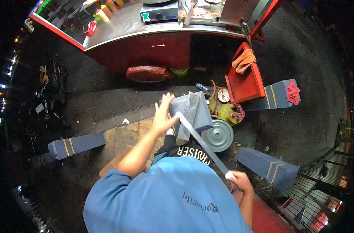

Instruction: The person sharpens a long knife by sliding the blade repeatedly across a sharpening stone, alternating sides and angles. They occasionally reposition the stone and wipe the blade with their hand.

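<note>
A long, narrow grey strip (203, 144) runs straight and taut across the front of my body, pale at both ends. My right hand (241, 181) is closed on its lower end, beside my right hip. At its upper end is my left hand (163, 116), slightly blurred, with the thumb tip right at the strip and the other fingers reaching toward the grey box-shaped stool (204, 116). That stool is tilted in front of my legs. A wide, shiny band (191, 106) lies across its side.
Ahead stands a red food cart (138, 52) with a steel counter. To the stool's right are a lidded metal bin (217, 136), a green bucket (226, 113) and a red stool (245, 79). Grey benches with yellow bands stand left (77, 145) and right (268, 165).
</note>
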The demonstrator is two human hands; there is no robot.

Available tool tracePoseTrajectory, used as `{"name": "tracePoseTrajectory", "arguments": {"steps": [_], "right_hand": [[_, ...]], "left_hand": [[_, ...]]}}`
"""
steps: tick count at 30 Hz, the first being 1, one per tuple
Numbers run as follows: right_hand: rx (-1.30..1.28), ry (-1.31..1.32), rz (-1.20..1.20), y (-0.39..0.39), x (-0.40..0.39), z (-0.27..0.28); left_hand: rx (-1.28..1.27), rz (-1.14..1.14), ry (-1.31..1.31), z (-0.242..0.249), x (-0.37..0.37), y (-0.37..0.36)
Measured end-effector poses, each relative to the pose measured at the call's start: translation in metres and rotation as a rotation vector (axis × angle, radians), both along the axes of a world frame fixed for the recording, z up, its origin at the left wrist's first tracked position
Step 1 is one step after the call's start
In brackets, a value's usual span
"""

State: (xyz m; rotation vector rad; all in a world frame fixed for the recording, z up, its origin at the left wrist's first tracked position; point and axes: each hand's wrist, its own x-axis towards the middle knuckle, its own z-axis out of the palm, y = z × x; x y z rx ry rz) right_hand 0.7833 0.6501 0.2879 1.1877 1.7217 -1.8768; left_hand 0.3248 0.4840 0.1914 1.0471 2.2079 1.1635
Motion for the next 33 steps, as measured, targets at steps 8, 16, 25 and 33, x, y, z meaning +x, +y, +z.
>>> {"name": "tracePoseTrajectory", "arguments": {"steps": [8, 16, 25, 33], "right_hand": [[0.146, 0.221, -0.107, 0.003, -0.137, -0.047], [0.05, 0.033, 0.001, -0.004, -0.012, -0.007], [0.168, 0.245, -0.133, -0.008, -0.115, -0.045], [0.124, 0.051, 0.056, 0.0, 0.012, 0.011]], "left_hand": [[0.012, 0.238, 0.277, -0.013, -0.137, 0.088], [0.014, 0.029, 0.056, 0.001, -0.017, 0.013], [0.005, 0.193, 0.252, -0.01, -0.114, 0.085], [-0.049, -0.025, 0.069, 0.014, 0.013, 0.004]]}}
